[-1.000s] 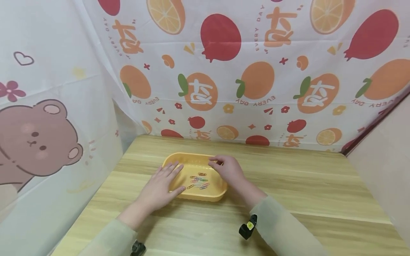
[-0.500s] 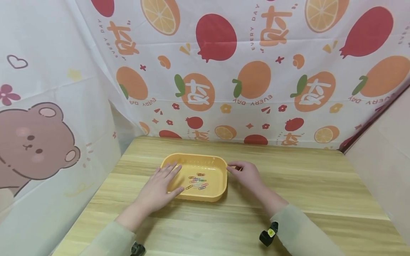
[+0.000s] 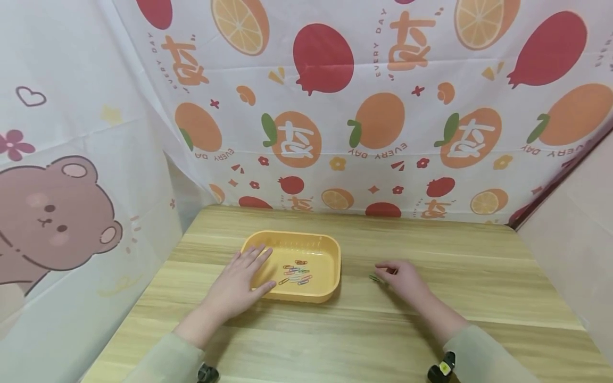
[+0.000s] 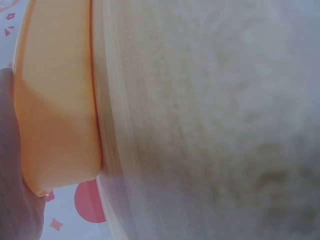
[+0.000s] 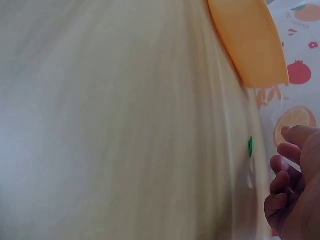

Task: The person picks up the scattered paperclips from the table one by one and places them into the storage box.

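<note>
A yellow plastic tray (image 3: 330, 266) holds several coloured paper clips (image 3: 297, 271) on its floor. My left hand (image 3: 237, 282) lies over the tray's left side with fingers spread and straight, the thumb across the front rim. In the left wrist view only the hand's edge shows beside the tray wall (image 4: 57, 100). To the right of the tray, my right hand (image 3: 404, 279) is low over the table, fingers loosely curled. A green paper clip (image 3: 374, 277) is just beside its fingertips; in the right wrist view this clip (image 5: 251, 146) appears apart from the fingers.
The wood-grain table (image 3: 325, 340) runs back to a fruit-printed cloth (image 3: 378, 64). Another cloth with a bear print (image 3: 57, 218) hangs at the left, and a pale panel (image 3: 574, 239) stands at the right. Small black cameras (image 3: 442, 367) sit at the wrists.
My right hand has moved from over the tray's right side out to the right and down close to the table. The green clip now shows beside it. My left hand has stayed on the tray.
</note>
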Demonstrator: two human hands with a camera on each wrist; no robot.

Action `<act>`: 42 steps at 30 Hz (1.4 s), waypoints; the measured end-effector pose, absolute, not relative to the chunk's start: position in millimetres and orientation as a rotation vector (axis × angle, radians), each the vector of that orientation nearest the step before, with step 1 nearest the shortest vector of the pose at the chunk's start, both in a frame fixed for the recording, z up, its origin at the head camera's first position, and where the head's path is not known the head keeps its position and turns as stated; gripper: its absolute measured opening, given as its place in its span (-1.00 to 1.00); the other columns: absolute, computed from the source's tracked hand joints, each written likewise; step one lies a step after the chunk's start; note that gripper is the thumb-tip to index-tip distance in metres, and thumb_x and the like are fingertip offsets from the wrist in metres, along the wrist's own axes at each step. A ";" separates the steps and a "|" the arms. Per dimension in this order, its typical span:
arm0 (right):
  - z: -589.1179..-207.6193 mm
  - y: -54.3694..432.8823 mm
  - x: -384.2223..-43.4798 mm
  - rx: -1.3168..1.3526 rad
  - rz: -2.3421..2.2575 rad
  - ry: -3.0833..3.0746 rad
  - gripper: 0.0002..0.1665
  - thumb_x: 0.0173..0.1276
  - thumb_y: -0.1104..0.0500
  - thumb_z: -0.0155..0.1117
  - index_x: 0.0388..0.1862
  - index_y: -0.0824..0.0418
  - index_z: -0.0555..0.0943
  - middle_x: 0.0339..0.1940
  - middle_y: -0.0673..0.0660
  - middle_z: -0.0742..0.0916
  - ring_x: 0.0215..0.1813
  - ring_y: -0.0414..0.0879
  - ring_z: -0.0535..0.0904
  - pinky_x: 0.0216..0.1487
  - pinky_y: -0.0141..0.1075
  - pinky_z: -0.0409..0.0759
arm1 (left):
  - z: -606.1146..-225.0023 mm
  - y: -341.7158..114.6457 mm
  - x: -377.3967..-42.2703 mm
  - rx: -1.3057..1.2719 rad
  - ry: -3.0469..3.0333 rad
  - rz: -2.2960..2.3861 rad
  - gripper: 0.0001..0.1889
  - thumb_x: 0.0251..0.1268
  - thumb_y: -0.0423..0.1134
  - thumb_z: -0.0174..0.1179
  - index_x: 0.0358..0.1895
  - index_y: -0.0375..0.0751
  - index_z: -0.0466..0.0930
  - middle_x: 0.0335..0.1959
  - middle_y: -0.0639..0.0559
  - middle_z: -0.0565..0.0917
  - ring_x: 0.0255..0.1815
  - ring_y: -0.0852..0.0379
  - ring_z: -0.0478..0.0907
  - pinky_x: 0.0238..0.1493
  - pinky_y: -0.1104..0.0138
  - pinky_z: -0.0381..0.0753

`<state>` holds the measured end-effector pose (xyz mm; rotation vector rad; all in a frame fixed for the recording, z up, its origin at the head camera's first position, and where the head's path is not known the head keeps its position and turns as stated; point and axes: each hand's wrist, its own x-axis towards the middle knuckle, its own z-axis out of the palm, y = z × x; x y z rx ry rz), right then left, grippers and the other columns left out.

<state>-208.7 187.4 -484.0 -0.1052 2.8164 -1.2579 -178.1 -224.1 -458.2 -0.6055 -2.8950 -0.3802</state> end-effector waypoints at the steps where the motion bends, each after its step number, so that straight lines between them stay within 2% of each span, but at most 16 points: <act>1: -485.7 190.3 -207.2 -0.102 -1.245 2.823 -0.71 0.37 0.02 0.36 -0.01 0.11 0.77 -0.35 -0.04 0.71 -0.32 -0.14 0.52 -0.32 -0.29 0.53 | -458.4 -224.3 -178.1 -0.605 -2.896 -0.379 -0.16 0.33 0.26 0.16 0.57 0.00 0.12 0.58 -0.08 0.14 0.57 -0.15 0.02 0.56 -0.08 -0.13; 10: -488.1 197.6 -200.9 -0.129 -1.196 2.845 -0.74 0.36 0.02 0.37 -0.06 0.07 0.78 -0.41 -0.07 0.71 -0.36 -0.16 0.52 -0.35 -0.29 0.52 | -457.1 -224.7 -177.4 -0.591 -2.902 -0.379 -0.17 0.33 0.26 0.16 0.57 0.01 0.13 0.58 -0.04 0.13 0.58 -0.12 0.02 0.56 -0.06 -0.14; 19: -491.0 199.0 -197.3 -0.187 -1.118 2.895 -0.83 0.34 0.06 0.38 -0.14 0.02 0.80 -0.05 0.02 0.78 -0.11 -0.15 0.65 -0.08 -0.14 0.64 | -456.9 -223.2 -175.9 -0.594 -2.904 -0.387 -0.17 0.34 0.25 0.16 0.57 0.01 0.13 0.58 -0.05 0.13 0.58 -0.11 0.01 0.57 -0.04 -0.16; 29: -491.5 189.4 -202.2 -0.263 -0.897 2.997 -0.85 0.31 0.07 0.42 -0.17 0.02 0.80 -0.13 0.00 0.79 -0.04 -0.06 0.68 0.03 -0.04 0.63 | -456.8 -222.7 -176.4 -0.592 -2.898 -0.378 -0.18 0.34 0.27 0.14 0.57 0.01 0.14 0.58 -0.05 0.14 0.58 -0.11 0.02 0.56 -0.05 -0.15; 42: -489.5 184.3 -203.5 -0.281 -0.779 3.018 -0.90 0.28 0.10 0.44 -0.23 0.02 0.80 -0.18 0.00 0.78 -0.07 -0.05 0.68 0.00 -0.03 0.64 | -456.9 -223.1 -176.2 -0.597 -2.888 -0.369 -0.15 0.35 0.38 0.01 0.57 0.01 0.13 0.57 -0.06 0.15 0.58 -0.11 0.03 0.56 -0.07 -0.14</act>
